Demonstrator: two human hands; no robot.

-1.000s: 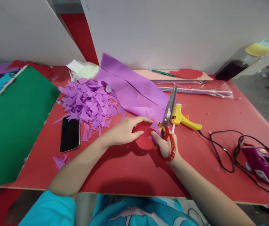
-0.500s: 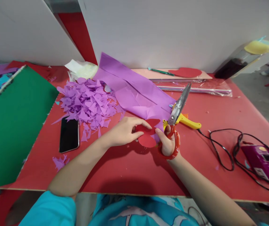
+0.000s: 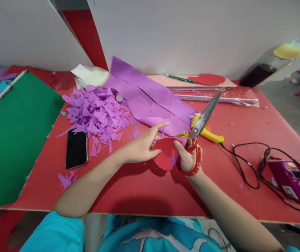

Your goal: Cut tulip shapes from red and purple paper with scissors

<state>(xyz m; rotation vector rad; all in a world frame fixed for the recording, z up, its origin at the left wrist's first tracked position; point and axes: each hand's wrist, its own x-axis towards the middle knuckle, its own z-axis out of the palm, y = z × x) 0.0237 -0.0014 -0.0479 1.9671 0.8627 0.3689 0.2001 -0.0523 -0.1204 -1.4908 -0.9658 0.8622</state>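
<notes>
A rounded red paper cutout point(image 3: 165, 148) with purple paper point(image 3: 174, 160) against it is between my two hands above the table. My left hand point(image 3: 144, 145) has its thumb over the cutout's left edge, other fingers partly hidden behind it and the index finger stretched out. With thumb on top, my right hand point(image 3: 186, 157) pinches the cutout's right side. The same hand carries red-handled scissors point(image 3: 204, 117), their blades pointing up and away to the right. Just behind lies a yellow hot glue gun point(image 3: 211, 135), partly covered by the scissors.
Purple scraps point(image 3: 97, 112) are heaped left of a large purple sheet point(image 3: 150, 94). A phone point(image 3: 76, 149) lies below the heap, and a green board point(image 3: 15, 140) fills the left. At right are a black cord point(image 3: 256, 182), a purple box point(image 3: 293, 180) and a bottle point(image 3: 271, 64).
The red cutout has turned and shows a broader face. My left index finger has lifted off it and stretched out. The scissors have tipped slightly to the right.
</notes>
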